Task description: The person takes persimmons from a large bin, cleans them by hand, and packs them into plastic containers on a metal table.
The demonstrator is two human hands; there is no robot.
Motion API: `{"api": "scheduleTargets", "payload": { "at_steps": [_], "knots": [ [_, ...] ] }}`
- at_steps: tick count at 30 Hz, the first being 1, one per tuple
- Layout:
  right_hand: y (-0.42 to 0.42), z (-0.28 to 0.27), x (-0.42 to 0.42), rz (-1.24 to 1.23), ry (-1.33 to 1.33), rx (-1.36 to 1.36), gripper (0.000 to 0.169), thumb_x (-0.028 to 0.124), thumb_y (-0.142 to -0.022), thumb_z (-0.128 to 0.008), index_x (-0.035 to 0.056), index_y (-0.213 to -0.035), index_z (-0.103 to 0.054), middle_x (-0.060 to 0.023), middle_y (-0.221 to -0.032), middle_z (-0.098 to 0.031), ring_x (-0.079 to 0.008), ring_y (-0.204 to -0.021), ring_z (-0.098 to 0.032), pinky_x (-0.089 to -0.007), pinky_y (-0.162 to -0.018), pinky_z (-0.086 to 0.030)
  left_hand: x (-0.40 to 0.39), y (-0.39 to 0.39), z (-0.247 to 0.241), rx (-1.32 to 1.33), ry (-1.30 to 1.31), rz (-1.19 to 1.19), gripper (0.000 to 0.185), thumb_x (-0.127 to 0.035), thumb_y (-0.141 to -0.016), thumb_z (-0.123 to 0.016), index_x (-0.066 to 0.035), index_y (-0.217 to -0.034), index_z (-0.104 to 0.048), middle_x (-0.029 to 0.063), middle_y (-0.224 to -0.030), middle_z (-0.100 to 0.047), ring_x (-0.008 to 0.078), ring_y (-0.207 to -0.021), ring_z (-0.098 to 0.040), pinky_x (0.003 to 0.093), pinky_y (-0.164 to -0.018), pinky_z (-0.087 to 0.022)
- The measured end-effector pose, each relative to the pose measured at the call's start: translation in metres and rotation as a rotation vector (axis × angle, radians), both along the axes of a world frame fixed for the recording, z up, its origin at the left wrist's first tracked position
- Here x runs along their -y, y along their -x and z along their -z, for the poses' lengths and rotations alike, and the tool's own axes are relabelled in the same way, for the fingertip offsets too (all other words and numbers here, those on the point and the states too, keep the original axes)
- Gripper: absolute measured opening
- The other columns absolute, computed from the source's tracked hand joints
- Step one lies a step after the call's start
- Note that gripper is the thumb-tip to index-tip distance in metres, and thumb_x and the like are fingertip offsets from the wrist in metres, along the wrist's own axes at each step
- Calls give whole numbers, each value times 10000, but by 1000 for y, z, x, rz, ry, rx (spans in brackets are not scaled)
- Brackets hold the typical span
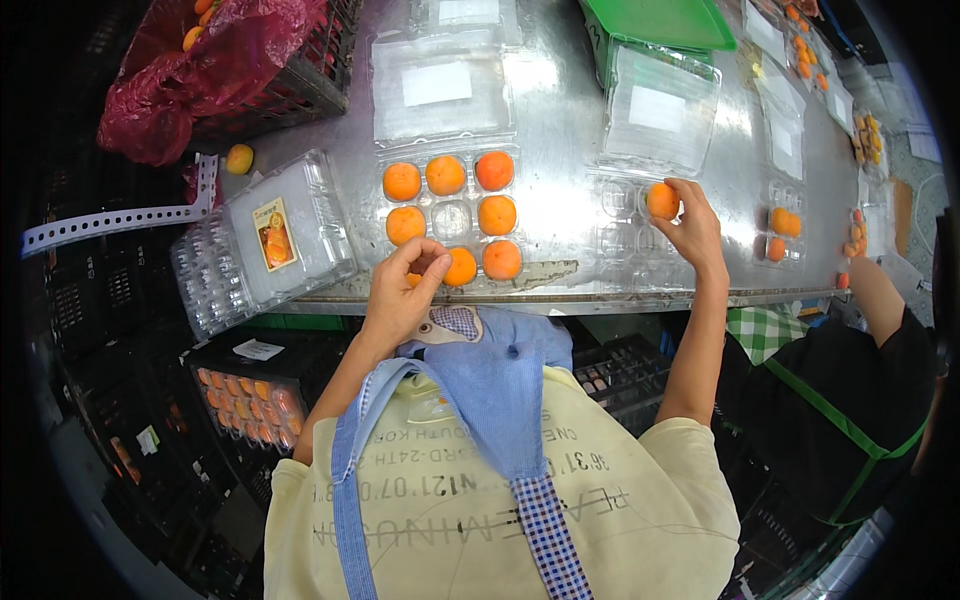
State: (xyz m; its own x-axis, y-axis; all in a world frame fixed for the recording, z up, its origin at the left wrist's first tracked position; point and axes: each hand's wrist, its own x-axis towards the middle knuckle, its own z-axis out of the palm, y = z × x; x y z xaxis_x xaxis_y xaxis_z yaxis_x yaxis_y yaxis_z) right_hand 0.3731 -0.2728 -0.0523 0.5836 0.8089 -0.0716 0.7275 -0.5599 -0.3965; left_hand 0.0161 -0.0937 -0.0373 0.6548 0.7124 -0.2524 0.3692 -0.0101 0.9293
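My right hand (pixel 694 223) holds an orange persimmon (pixel 663 202) between thumb and fingers. That fruit is over the back right part of a clear plastic clamshell tray (pixel 619 232), whose other visible cups hold no fruit. My left hand (pixel 405 289) is curled over the front left corner of a second clear clamshell tray (pixel 451 219). Persimmons (pixel 496 215) sit in this tray's outer cups, and its middle cup is bare. Partly hidden under my left thumb is the corner persimmon (pixel 413 279); whether my fingers grip it is unclear. Both trays' lids (pixel 442 90) lie open towards the back.
At left are stacked clamshells (pixel 270 232), a loose yellow-red fruit (pixel 239 159) and a black crate (pixel 319 67) lined with red plastic. A green bin (pixel 660 22) stands at the back of the metal table (pixel 555 135). Another person's arm (pixel 877 296) works at right near more trays (pixel 784 232).
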Motion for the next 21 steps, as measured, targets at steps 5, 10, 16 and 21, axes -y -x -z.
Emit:
{"api": "scheduleTargets", "payload": {
  "at_steps": [5,10,16,21],
  "knots": [
    [18,-22,16,23,18,-78,479,117,-678,-749,84,-1125,-583,-79,-1148,-595,-283,-1001,-595,-368,-819,-498,0,0,3,-18,8,-14,147,-154,-897,-608,-9,-913,-594,23,-774,-612,95,-714,-571,247,-671,-463],
    [29,-9,33,-91,65,32,478,94,-656,-741,72,-1111,-594,-83,-1132,-604,-285,-1052,-561,-375,-849,-490,2,-5,3,-27,-19,-4,159,-161,-894,-613,-5,-918,-595,38,-784,-626,110,-721,-587,256,-675,-474],
    [31,7,36,-94,129,56,500,92,-664,-737,63,-1141,-590,-80,-1171,-588,-285,-1062,-536,-379,-863,-485,4,-6,2,-43,-13,52,164,-169,-893,-618,-9,-925,-603,49,-798,-642,123,-730,-598,263,-675,-480],
    [31,14,38,-125,66,2,526,77,-661,-747,54,-1159,-581,-95,-1197,-574,-304,-1074,-523,-390,-892,-468,-1,2,5,-38,12,9,142,-150,-892,-611,-11,-915,-597,39,-780,-633,110,-721,-593,248,-670,-471]
  ]
}}
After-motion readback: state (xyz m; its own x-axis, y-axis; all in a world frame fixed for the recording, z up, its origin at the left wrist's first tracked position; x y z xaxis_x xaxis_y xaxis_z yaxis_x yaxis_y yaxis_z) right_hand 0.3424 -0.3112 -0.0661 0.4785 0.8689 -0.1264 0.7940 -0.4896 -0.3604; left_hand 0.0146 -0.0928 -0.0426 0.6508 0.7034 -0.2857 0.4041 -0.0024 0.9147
